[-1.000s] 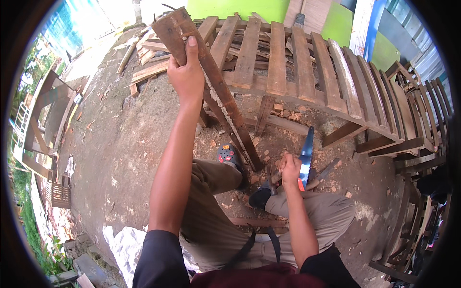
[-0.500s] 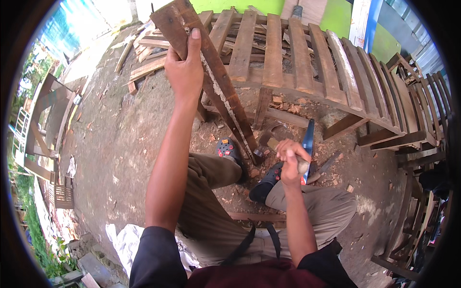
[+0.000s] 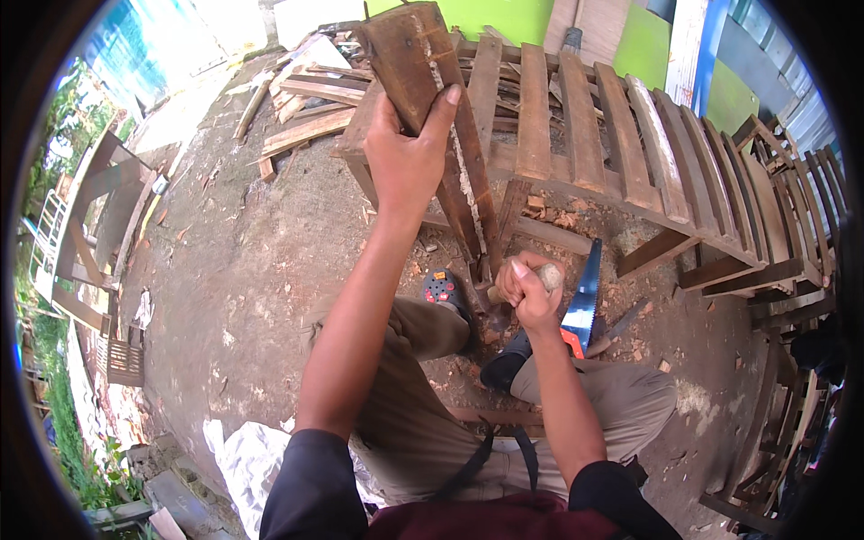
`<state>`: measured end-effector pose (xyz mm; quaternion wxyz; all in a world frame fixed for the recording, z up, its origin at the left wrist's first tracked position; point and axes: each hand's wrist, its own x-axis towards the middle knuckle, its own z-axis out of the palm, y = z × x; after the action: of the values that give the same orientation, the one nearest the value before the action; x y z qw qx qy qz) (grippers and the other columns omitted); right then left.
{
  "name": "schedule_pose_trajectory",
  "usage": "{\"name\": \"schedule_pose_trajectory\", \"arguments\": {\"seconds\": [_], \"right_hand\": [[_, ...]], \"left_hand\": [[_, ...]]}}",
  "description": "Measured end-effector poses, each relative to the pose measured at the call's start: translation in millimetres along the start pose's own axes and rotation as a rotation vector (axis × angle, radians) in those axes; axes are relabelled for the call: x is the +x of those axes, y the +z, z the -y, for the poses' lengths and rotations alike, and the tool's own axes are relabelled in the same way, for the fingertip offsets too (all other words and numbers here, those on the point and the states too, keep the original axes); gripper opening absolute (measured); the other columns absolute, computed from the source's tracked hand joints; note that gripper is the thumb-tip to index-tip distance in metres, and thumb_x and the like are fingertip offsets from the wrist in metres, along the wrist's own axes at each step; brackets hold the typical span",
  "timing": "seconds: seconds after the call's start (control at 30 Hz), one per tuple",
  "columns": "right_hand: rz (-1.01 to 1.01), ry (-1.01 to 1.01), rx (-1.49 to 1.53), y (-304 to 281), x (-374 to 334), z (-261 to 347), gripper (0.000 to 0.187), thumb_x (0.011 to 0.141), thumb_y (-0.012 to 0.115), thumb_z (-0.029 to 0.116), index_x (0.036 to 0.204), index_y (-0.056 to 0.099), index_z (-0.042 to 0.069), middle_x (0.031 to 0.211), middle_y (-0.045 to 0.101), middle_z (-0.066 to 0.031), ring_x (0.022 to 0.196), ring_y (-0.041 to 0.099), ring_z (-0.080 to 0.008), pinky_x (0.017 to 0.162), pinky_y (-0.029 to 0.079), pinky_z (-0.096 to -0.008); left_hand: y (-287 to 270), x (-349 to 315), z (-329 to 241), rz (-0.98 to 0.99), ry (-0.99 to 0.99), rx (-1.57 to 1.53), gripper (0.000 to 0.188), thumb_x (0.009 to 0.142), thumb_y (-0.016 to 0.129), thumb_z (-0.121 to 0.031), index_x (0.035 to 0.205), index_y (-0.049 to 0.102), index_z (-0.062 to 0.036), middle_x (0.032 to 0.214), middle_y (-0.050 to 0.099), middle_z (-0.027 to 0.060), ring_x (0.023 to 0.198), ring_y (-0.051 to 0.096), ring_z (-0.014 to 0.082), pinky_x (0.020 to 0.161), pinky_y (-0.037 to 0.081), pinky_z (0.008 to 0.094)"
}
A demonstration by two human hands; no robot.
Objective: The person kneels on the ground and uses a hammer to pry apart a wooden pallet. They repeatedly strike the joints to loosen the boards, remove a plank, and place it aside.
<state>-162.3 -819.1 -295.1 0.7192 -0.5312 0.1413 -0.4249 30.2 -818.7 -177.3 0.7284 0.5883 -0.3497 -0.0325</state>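
My left hand (image 3: 409, 162) is wrapped round the upper part of a long brown wooden beam (image 3: 472, 193), thumb lying along its face. A rough pale strip runs down the beam, which slants down to a lower end close to my feet. Closed round a wooden handle, my right hand (image 3: 533, 292) holds a hammer (image 3: 493, 315). Its dark head is beside the beam's lower end, partly hidden; whether they touch I cannot tell. To the right of that hand lies a handsaw (image 3: 585, 292) with a blue blade and orange handle.
A long slatted wooden bench (image 3: 576, 117) stands ahead, stretching right. Scrap wood (image 3: 310, 126) is piled at the far left. A long-bladed knife (image 3: 623, 322) lies beyond the saw, among wood chips. White cloth (image 3: 252, 468) lies at my left.
The beam's top and my left hand have shifted right. My right hand has turned and brought the hammer head down and left, near the beam's lower end.
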Motion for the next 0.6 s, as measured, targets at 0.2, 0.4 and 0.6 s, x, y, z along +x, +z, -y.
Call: {"name": "schedule_pose_trajectory", "arguments": {"seconds": [0.2,0.4,0.6], "right_hand": [[0.035,-0.03,-0.027,5,14,6,0.029,0.086,0.06,0.011,0.061,0.05,0.0,0.055,0.049,-0.0021,0.049,0.044,-0.0081,0.046,0.033,-0.0256],[0.138,-0.346,-0.187,6,-1,-7,0.036,0.084,0.06,0.019,0.058,0.042,0.001,0.051,0.045,-0.0053,0.043,0.038,-0.014,0.046,0.031,-0.0302],[0.184,-0.369,-0.15,4,-10,-22,0.025,0.077,0.059,0.01,0.059,0.044,0.0,0.056,0.047,-0.0064,0.051,0.044,-0.0173,0.05,0.035,-0.0316]], "left_hand": [[-3,6,2,-0.01,-0.045,0.026,0.038,0.084,0.079,-0.03,0.101,0.066,0.0016,0.085,0.073,0.0084,0.077,0.065,0.0109,0.071,0.051,0.0278],[-1,11,14,-0.022,-0.012,0.035,0.039,0.086,0.077,-0.033,0.101,0.066,0.0013,0.086,0.072,0.0083,0.077,0.065,0.0114,0.071,0.052,0.0289],[-11,30,35,-0.018,0.017,0.053,0.042,0.089,0.074,-0.036,0.108,0.065,0.0004,0.089,0.069,0.0051,0.078,0.061,0.0083,0.069,0.048,0.0247]]}}
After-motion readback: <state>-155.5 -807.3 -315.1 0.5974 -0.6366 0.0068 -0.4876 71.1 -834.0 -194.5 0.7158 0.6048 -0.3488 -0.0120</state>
